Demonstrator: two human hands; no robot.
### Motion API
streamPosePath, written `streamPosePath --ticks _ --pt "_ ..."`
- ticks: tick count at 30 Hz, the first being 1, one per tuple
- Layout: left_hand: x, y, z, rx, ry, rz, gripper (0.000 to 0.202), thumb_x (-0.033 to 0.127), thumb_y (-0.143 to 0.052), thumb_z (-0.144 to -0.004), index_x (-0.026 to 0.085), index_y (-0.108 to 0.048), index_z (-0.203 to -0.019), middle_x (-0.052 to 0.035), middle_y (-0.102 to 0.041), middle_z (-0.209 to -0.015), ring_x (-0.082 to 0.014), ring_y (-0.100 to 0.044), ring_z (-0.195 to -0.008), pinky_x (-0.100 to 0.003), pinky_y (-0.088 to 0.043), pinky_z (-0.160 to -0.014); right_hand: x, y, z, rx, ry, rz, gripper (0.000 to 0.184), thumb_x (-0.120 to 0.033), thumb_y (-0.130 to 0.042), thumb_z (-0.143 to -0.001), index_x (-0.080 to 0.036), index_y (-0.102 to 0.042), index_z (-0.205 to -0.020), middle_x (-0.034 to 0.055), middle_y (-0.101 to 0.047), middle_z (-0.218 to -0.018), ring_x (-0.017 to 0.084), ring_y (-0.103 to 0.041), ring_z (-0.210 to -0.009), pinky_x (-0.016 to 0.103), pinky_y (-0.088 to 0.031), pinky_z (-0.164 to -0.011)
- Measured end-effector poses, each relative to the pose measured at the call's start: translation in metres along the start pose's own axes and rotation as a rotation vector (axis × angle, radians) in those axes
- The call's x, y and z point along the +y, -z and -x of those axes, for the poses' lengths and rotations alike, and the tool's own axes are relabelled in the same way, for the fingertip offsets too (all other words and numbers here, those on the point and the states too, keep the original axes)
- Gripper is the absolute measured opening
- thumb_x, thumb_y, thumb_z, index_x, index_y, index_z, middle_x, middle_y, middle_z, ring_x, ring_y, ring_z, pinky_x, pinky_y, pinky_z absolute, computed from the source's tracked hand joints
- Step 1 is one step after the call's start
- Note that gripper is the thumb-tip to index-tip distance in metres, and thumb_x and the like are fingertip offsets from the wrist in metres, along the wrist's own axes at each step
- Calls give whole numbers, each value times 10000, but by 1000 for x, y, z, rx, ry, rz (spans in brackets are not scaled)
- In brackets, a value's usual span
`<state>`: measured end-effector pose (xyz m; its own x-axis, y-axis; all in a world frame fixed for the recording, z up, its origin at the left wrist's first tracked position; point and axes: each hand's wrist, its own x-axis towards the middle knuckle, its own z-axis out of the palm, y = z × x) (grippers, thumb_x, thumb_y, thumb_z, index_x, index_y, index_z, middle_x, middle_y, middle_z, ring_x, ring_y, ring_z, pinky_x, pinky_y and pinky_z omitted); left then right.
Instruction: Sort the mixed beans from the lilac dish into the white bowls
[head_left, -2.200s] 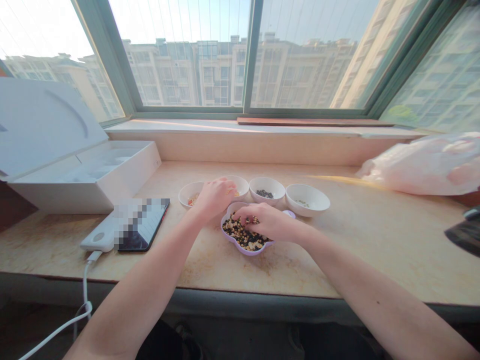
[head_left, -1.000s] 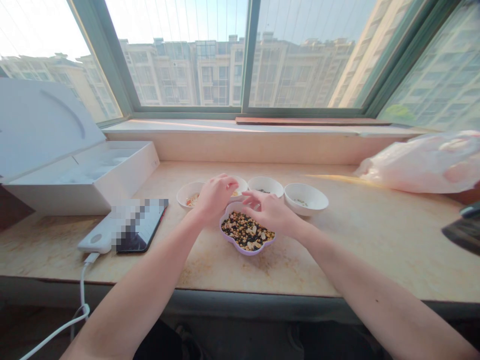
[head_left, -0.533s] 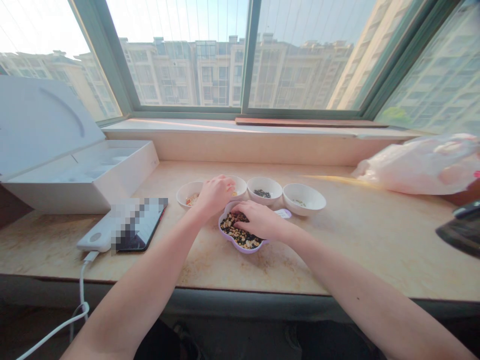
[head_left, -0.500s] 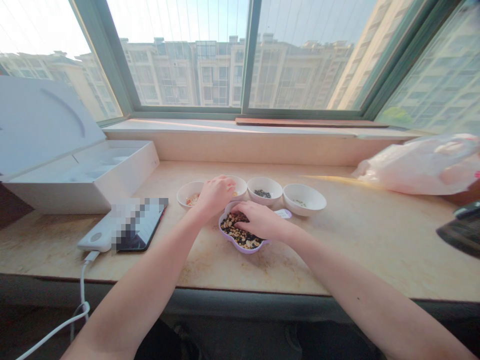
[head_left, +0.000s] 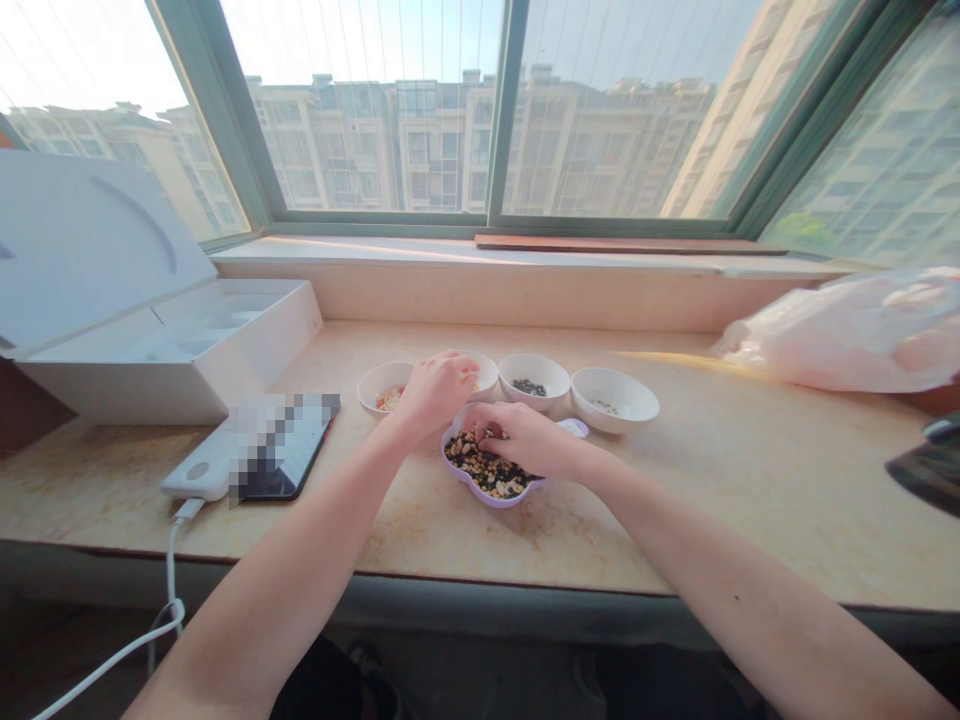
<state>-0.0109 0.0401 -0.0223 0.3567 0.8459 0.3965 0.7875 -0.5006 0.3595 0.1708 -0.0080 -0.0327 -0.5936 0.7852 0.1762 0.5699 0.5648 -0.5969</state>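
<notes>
Your right hand (head_left: 521, 438), fingers half curled, dips into dark-and-tan mixed beans (head_left: 487, 472) in a lilac flower-shaped dish (head_left: 487, 503), much as a moment ago.
The dish sits on a pale marble window ledge (head_left: 697, 480). Your loosely curled left hand (head_left: 439, 392) hides most of a round white bowl (head_left: 484, 368). Whether either hand holds anything, you cannot tell.

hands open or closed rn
Left hand: curled over a white ceramic bowl, holding unclear.
Right hand: half-closed in mixed beans, lilac scalloped dish, holding unclear.
</notes>
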Motion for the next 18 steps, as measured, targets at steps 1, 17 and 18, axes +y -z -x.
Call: streamPosePath --ticks 1,17,18 --pt "-1 0 0 3 -3 2 266 212 -527 -982 195 -785 -1045 -85 -765 -1152 -241 -705 -1049 -357 -503 -960 1 1 1 4 -4 -23 237 -71 -623 -837 -256 -719 -947 30 -777 -942 234 -711 -898 365 -550 -818" --pt "0 5 4 4 -27 84 273 265 -524 -1005 177 -781 -981 -92 -764 -1021 -228 -705 -921 -344 -523 -876 4 20 2 118 -283 -666 354 -428 -747 -858 -171 -708 -1099 29 -743 -808 89 -495 -549 235 -377 -509" --pt "0 5 4 9 -34 97 275 261 -520 -1004 175 -779 -977 -89 -767 -1020 -225 -705 -918 -345 -524 -876 4 21 2 120 -297 -711 380 -447 -764 -843 -169 -705 -1095 29 -735 -805 82 -477 -543 229 -361 -498"
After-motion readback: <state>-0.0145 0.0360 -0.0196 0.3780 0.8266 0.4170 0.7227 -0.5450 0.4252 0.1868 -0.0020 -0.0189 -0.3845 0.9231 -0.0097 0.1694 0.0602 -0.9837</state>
